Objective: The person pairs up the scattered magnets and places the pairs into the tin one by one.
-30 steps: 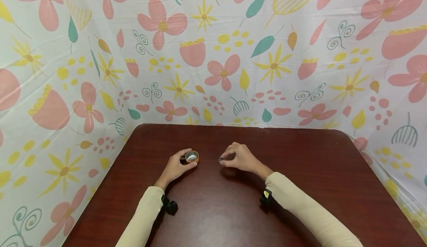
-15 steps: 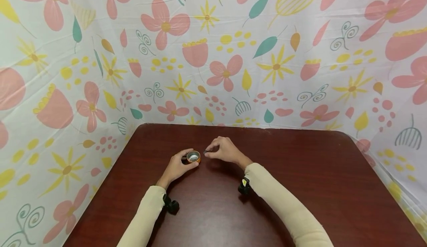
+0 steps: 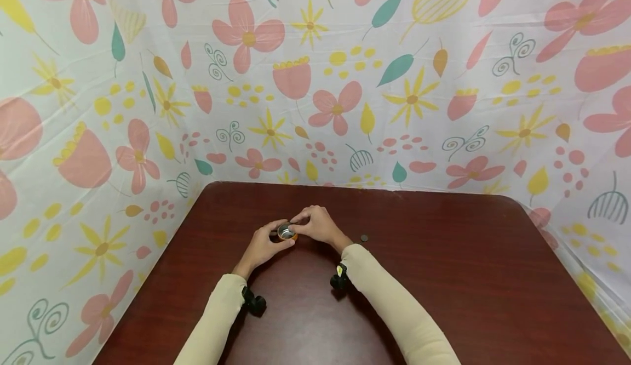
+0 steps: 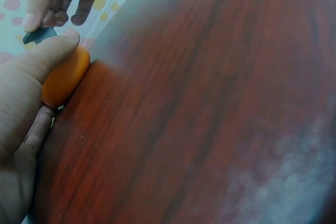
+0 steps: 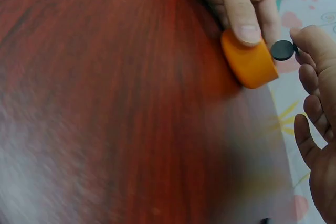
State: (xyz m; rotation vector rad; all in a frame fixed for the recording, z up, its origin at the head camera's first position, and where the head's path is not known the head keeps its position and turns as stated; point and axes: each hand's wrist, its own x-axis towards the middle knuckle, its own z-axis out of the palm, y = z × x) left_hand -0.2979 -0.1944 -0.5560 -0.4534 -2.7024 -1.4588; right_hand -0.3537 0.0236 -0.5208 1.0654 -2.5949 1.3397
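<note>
My left hand (image 3: pixel 261 250) grips a small round orange tin (image 5: pixel 251 67) with a silvery inside, thumb and fingers around its sides. It stands on the table with its mouth up. Over the tin's right rim, my right hand (image 3: pixel 317 227) pinches a small dark round disc (image 5: pixel 283 50), coin-like, between thumb and finger. In the left wrist view the disc (image 4: pixel 40 35) shows just above the left thumb. Another small flat disc (image 3: pixel 364 238) lies on the table, right of the right wrist.
The dark reddish-brown wooden table (image 3: pixel 443 288) has rounded far corners. A white cloth (image 3: pixel 345 52) printed with flowers hangs behind it and at both sides. Each wrist carries a small black camera, such as the left one (image 3: pixel 254 303).
My right hand has moved left with its disc, up to the tin's rim. The other disc on the table has come into view. The left hand keeps its grip on the tin.
</note>
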